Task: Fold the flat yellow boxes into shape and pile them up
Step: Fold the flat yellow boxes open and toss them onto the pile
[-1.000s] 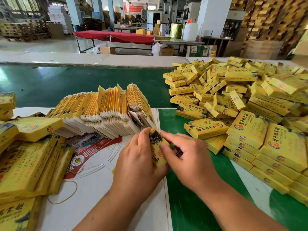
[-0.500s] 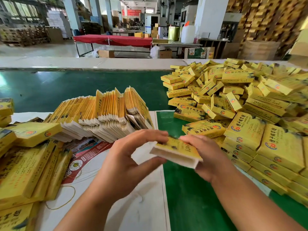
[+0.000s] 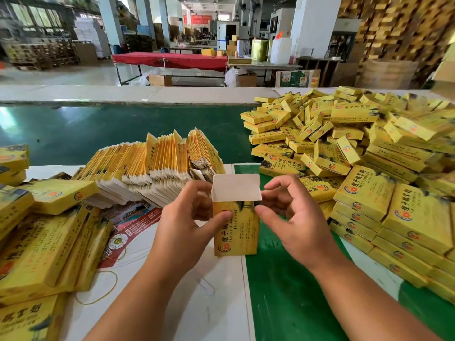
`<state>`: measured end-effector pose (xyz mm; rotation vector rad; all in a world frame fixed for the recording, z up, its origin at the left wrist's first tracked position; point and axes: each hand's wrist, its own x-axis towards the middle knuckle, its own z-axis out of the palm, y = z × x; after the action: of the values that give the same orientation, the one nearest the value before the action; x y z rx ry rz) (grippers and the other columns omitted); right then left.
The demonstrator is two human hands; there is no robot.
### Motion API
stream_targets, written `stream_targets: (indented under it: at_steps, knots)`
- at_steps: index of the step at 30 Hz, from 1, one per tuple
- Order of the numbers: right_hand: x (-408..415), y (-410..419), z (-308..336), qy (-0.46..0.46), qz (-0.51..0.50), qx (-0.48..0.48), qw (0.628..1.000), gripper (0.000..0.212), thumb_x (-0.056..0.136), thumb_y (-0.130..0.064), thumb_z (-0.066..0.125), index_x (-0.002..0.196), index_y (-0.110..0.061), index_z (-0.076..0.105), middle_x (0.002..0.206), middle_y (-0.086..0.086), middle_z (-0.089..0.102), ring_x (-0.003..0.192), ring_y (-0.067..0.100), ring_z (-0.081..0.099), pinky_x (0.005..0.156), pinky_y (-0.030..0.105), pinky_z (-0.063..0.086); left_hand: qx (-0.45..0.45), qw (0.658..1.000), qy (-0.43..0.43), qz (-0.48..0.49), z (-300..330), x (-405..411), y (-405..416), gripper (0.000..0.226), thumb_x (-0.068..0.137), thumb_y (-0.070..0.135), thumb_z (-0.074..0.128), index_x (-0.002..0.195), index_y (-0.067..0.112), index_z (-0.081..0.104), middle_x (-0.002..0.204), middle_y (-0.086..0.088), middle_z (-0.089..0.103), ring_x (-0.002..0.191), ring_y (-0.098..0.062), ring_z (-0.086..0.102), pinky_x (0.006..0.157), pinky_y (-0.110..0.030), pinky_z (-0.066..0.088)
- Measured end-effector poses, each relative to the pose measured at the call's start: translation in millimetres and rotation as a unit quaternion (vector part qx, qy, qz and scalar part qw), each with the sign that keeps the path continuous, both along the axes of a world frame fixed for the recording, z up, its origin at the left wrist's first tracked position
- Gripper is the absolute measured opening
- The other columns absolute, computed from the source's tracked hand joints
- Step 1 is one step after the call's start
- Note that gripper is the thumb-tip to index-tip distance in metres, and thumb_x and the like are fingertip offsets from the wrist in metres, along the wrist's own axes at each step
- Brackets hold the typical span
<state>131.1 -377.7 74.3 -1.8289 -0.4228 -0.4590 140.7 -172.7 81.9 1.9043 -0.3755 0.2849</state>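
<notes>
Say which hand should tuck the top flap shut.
Probably the right hand: only its thumb touches the box, other fingers free beside the raised flap. The left hand holds the box.

Two bare forearms reach in from the near edge, sleeveless as far as seen; left hand (image 3: 182,225) and right hand (image 3: 295,225) wear no gloves, rings or watch.
</notes>
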Motion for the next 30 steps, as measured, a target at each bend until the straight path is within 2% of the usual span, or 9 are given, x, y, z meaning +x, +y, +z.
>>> stream_targets:
  at_steps: [3,6,10,15,18,20,26,28,30]
  knots:
    - [-0.4,0.5,2.8,-0.019,-0.004,-0.017,1.0,0.028,0.085,-0.021,0.069,0.107,-0.032,0.055,0.1,-0.015,0.07,0.094,0.009,0.068,0.078,0.014,0.052,-0.055,0.997,-0.05,0.005,-4.2,-2.9,-3.6,0.045,0.069,0.043,0.073,0.106,0.037,0.049,0.1,0.016,0.068,0.094,-0.011,0.067,0.073,-0.021,0.058]
    - [-0.7,1.5,3.6,-0.031,-0.01,-0.035,0.999,0.025,0.086,-0.02,0.067,0.107,-0.03,0.061,0.096,-0.012,0.068,0.09,0.009,0.067,0.077,0.016,0.052,-0.057,0.995,-0.084,-0.019,-5.3,-1.5,-0.9,0.032,0.078,0.036,0.074,0.104,0.035,0.055,0.103,0.016,0.067,0.095,-0.016,0.068,0.073,-0.026,0.06]
    - [-0.6,0.1,4.2,-0.051,-0.014,-0.083,0.995,0.018,0.087,-0.018,0.065,0.104,-0.021,0.067,0.089,-0.011,0.068,0.084,0.006,0.065,0.073,0.012,0.049,-0.024,0.995,-0.078,-0.059,-6.3,1.9,1.2,0.024,0.079,0.034,0.077,0.098,0.03,0.064,0.094,0.012,0.069,0.091,-0.02,0.067,0.074,-0.032,0.06]
    - [1.8,-0.1,7.4,-0.076,0.002,-0.124,0.989,0.007,0.088,-0.019,0.062,0.089,-0.014,0.066,0.083,-0.003,0.061,0.079,0.012,0.059,0.067,0.017,0.047,0.007,0.995,-0.079,-0.068,-6.5,3.9,0.0,0.018,0.081,0.042,0.066,0.087,0.025,0.065,0.083,0.011,0.068,0.083,-0.018,0.066,0.07,-0.032,0.058]
    - [4.3,1.4,7.9,-0.097,-0.008,-0.124,0.987,0.012,0.09,-0.022,0.061,0.086,-0.011,0.065,0.084,-0.002,0.062,0.08,0.014,0.059,0.067,0.024,0.049,0.012,0.994,-0.101,-0.049,-6.9,4.8,-0.9,0.009,0.086,0.03,0.064,0.088,0.022,0.066,0.084,0.009,0.068,0.083,-0.018,0.066,0.071,-0.034,0.058]
    - [3.6,1.5,4.7,-0.084,-0.015,-0.089,0.992,0.005,0.088,-0.018,0.065,0.092,-0.014,0.066,0.085,-0.008,0.064,0.082,0.012,0.062,0.069,0.019,0.05,-0.009,0.994,-0.099,-0.048,-7.4,3.9,-1.7,0.005,0.088,0.023,0.064,0.092,0.024,0.066,0.085,0.008,0.068,0.086,-0.019,0.066,0.074,-0.035,0.058]
    - [5.0,-1.0,-0.8,0.001,0.017,0.001,1.0,0.058,0.087,-0.023,0.068,0.136,-0.043,0.044,0.093,-0.015,0.066,0.09,0.005,0.065,0.075,0.014,0.05,-0.069,0.995,-0.014,-0.073,-5.0,2.9,1.5,0.06,0.078,0.031,0.064,0.132,0.045,0.042,0.097,0.009,0.066,0.096,-0.015,0.064,0.082,-0.024,0.057]
    - [5.5,-1.2,0.3,-0.002,0.032,-0.013,0.999,0.051,0.088,-0.026,0.065,0.132,-0.048,0.05,0.093,-0.019,0.064,0.089,0.003,0.063,0.076,0.015,0.051,-0.052,0.995,-0.014,-0.078,-3.4,3.9,2.5,0.058,0.078,0.031,0.063,0.131,0.046,0.046,0.101,0.008,0.064,0.098,-0.015,0.063,0.084,-0.028,0.057]
    - [5.0,-1.3,1.9,-0.004,0.042,-0.016,0.999,0.039,0.089,-0.024,0.064,0.122,-0.043,0.059,0.091,-0.019,0.063,0.088,0.004,0.062,0.075,0.015,0.051,-0.05,0.994,-0.022,-0.093,-2.1,4.0,3.0,0.042,0.08,0.031,0.062,0.119,0.044,0.055,0.104,0.007,0.065,0.1,-0.018,0.063,0.083,-0.035,0.058]
